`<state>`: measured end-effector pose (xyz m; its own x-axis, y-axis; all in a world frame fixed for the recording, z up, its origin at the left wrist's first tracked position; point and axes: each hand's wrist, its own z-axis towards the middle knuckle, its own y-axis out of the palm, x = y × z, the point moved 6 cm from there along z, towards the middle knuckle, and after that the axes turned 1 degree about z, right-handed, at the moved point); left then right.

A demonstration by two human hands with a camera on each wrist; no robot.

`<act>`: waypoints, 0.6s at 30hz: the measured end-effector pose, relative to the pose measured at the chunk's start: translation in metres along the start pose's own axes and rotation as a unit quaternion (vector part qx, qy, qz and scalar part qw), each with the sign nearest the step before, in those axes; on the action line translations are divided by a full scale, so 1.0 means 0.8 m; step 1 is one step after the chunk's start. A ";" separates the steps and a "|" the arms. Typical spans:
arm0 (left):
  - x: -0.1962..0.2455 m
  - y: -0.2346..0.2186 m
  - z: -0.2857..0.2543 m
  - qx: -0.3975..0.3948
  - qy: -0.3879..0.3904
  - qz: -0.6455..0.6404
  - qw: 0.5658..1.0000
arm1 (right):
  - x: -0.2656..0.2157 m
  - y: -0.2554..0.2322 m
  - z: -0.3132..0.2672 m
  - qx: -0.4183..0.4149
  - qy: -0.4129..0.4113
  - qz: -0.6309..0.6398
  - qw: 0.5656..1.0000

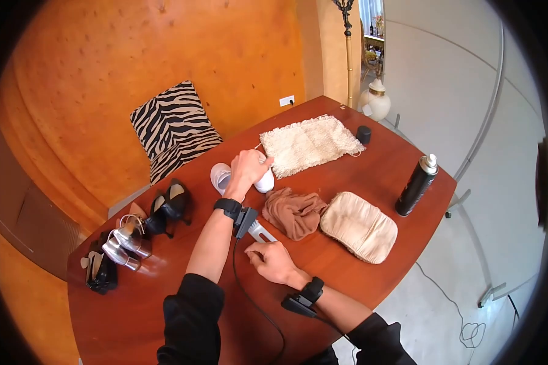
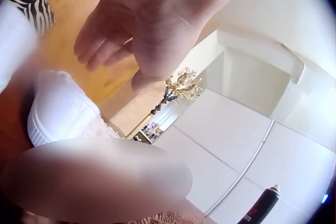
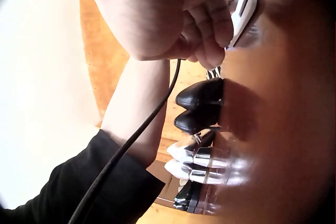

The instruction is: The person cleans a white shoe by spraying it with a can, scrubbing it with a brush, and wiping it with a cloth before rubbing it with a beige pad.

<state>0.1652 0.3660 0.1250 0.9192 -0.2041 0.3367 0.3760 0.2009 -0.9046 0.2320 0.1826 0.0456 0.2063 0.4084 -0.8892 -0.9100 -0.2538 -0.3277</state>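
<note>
My left hand (image 1: 247, 170) is over a pair of white shoes, its fingertips right at the top of the right-hand white shoe (image 1: 265, 180). The other white shoe (image 1: 220, 177) sits just left of that hand. In the left wrist view the fingers are relaxed, with a gap between fingers and thumb, and a white shoe (image 2: 62, 111) shows below them. My right hand (image 1: 272, 263) hovers low over the table, fingers loosely curled. Just beyond its fingertips lies a white tool with a slotted handle (image 3: 245, 11), partly hidden by the hand in the head view.
A brown crumpled cloth (image 1: 293, 214), a beige satin pad (image 1: 360, 227) and a cream fringed bag (image 1: 310, 143) lie on the table (image 1: 323, 292). A black spray can (image 1: 416, 187) and its black cap (image 1: 363, 134) stand right. Black heels (image 1: 172, 204) and silver heels (image 1: 125, 243) line the left edge.
</note>
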 end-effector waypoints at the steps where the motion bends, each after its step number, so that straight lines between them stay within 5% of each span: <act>1: -0.004 0.018 0.004 -0.026 0.013 0.037 0.999 | 0.001 -0.004 0.001 0.002 0.000 -0.007 1.000; 3: -0.012 0.048 0.007 -0.109 0.004 0.089 0.990 | 0.006 -0.014 0.004 0.029 0.014 -0.002 0.999; 6: -0.018 0.065 -0.005 -0.128 -0.013 0.057 0.990 | 0.011 -0.024 0.006 0.048 0.005 0.002 0.999; 12: -0.017 0.049 -0.019 -0.079 -0.007 0.056 0.995 | 0.011 -0.026 0.003 0.049 -0.008 -0.016 0.999; 18: 0.006 -0.051 -0.084 0.038 0.122 0.048 0.991 | -0.001 -0.050 0.004 0.077 -0.007 -0.043 0.996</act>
<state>0.1461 0.2929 0.1458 0.8994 -0.4037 0.1680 0.3040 0.3011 -0.9039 0.2674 0.1952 0.0602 0.2825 0.4358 -0.8545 -0.9336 -0.0795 -0.3493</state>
